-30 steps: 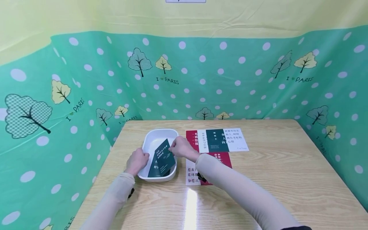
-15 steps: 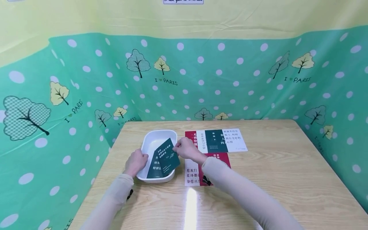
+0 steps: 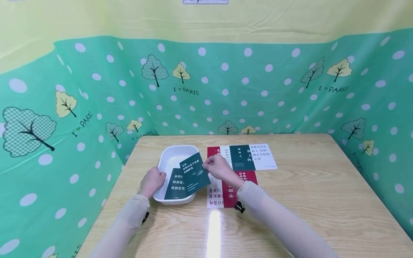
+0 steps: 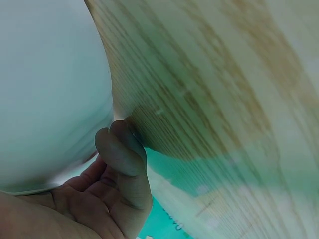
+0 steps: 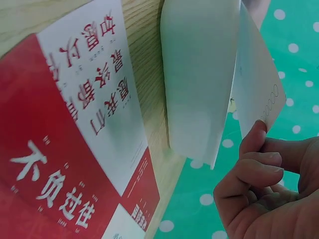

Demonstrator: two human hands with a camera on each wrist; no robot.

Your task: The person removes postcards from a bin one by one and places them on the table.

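Observation:
My left hand (image 3: 152, 182) holds the left side of a white plastic basin (image 3: 175, 202) by its rim. In the left wrist view, the thumb and fingers meet the basin's wall (image 4: 55, 99). Between thumb and fingers, my right hand (image 3: 222, 168) pinches the edge of a dark green postcard (image 3: 196, 179) with white print. That postcard is tilted over the basin's right rim; its pale back (image 5: 256, 74) shows in the right wrist view. Another dark green postcard (image 3: 174, 188) lies inside the basin, partly covered by the held one.
To the right of the basin, overlapping postcards lie in two rows on the wooden table (image 3: 309, 186). The back row ends in a white postcard (image 3: 266, 157) beside a green one (image 3: 238, 161). Nearer lie a red postcard (image 5: 30, 129) and a white one (image 5: 99, 74).
My right hand has moved right, drawing the green postcard from within the basin out across its right rim. More of the postcard below is uncovered. My left hand stays at the basin.

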